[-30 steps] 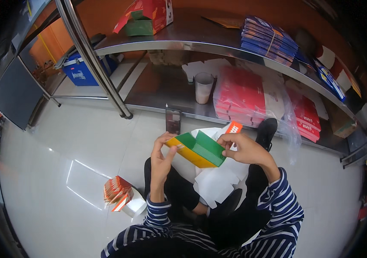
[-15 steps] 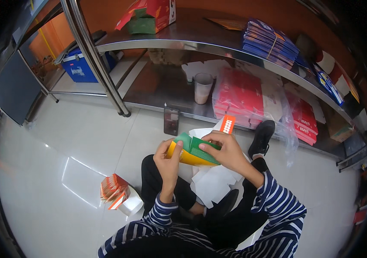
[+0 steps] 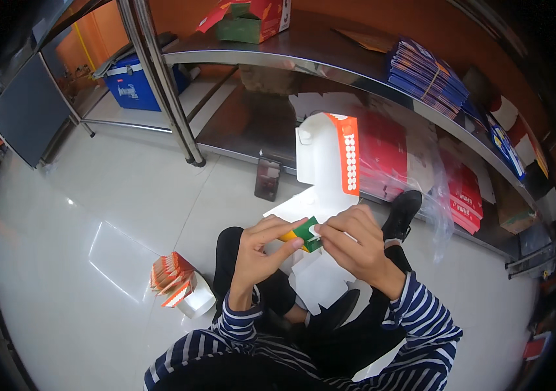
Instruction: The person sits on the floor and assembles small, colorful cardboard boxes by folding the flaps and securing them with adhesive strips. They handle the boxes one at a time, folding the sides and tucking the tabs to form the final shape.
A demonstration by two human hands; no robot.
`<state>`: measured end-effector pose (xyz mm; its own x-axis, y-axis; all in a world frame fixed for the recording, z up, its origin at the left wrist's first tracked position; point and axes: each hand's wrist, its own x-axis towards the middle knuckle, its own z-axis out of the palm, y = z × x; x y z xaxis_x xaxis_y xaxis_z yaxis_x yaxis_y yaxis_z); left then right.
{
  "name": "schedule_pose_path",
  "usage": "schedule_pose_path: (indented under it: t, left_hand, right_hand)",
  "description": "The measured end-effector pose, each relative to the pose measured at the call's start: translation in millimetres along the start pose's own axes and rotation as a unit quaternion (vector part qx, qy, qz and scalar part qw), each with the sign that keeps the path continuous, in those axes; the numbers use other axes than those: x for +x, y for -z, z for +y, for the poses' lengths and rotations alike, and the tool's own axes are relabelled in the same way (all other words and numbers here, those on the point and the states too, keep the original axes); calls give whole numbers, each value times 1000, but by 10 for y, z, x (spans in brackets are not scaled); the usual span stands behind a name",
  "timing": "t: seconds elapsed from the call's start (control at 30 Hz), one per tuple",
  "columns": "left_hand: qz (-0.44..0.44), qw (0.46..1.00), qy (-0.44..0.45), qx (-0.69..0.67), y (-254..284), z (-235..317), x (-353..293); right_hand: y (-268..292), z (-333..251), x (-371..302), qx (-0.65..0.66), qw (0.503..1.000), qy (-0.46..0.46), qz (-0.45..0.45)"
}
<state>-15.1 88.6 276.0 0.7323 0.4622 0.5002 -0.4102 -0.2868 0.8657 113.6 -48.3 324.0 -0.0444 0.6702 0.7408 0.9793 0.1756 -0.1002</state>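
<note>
A thin cardboard carton [image 3: 317, 153], partly folded, stands between my hands over my crossed legs. Its inside is white, an orange strip with white dots runs along the raised far part, and the near end is green and yellow. My left hand [image 3: 258, 253] pinches the green and yellow end from the left. At that end's right edge, my right hand [image 3: 355, 244] closes thumb and fingers on a small white-edged flap; its fingertips are partly hidden. Beneath the carton, white die-cut cardboard blanks [image 3: 320, 283] lie by my legs and shoe.
Left of my knee, folded orange cartons [image 3: 172, 272] sit at a white tub [image 3: 201, 301]. A phone [image 3: 268, 178] leans near the steel shelf [image 3: 239, 140]. That shelf holds plastic-wrapped red cardboard [image 3: 382, 146] and, above, blue folded stacks [image 3: 427, 78]. A blue cooler [image 3: 136, 85] stands far left.
The carton has turned so its white inside and dotted strip rise away from me, hiding the cup. Both hands have drawn closer together on its green end. The view has shifted slightly.
</note>
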Motion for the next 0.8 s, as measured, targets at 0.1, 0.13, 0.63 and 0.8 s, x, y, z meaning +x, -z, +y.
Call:
schedule_pose_path:
  t: [0.1, 0.13, 0.63, 0.8]
  left_hand:
    - [-21, 1000, 0, -6, 31, 10, -2]
    - [-27, 1000, 6, -14, 33, -4, -7]
    - [-12, 999, 0, -47, 31, -47, -52]
    - [-2, 998, 8, -55, -14, -12, -46]
  right_hand:
    - [17, 5, 3, -10, 1000, 24, -7]
    - [14, 5, 6, -10, 999, 36, -8]
    - [40, -47, 64, -11, 999, 41, -20]
    - [60, -47, 73, -14, 999, 39, -28]
